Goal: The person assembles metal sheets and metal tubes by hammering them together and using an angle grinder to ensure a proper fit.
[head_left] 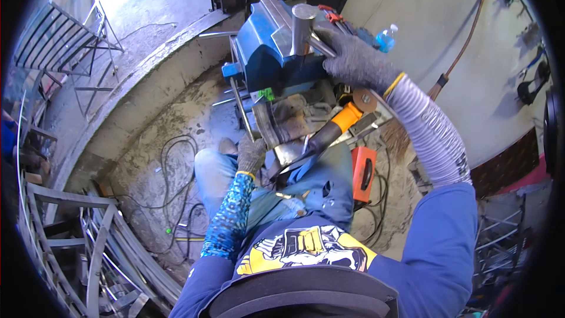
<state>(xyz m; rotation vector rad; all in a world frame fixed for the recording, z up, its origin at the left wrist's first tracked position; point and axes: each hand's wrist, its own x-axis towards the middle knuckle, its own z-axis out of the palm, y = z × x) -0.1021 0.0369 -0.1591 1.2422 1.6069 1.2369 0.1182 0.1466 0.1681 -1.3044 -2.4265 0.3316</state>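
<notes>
My right hand (362, 62), in a grey knit glove, is raised over the bench and closed around the handle of a hammer (303, 22) with a thick cylindrical metal head. Just left of the hammer head stands a large blue bench vise (259, 41). Lower down, my left hand (252, 154), gloved too, is wrapped round the lower end of a thin metal bar (240, 103). That bar runs up along the vise's left side; how it meets the jaws is hard to make out. Between my hands lies an orange and black angle grinder (335, 126) with a brown disc.
An orange-red case (364, 174) stands on the floor by my right leg. Cables (168, 165) loop across the concrete. Metal bars and frames (100, 247) pile up at lower left. A broom (438, 88) leans on the wall; a slatted metal chair (56, 38) stands far left.
</notes>
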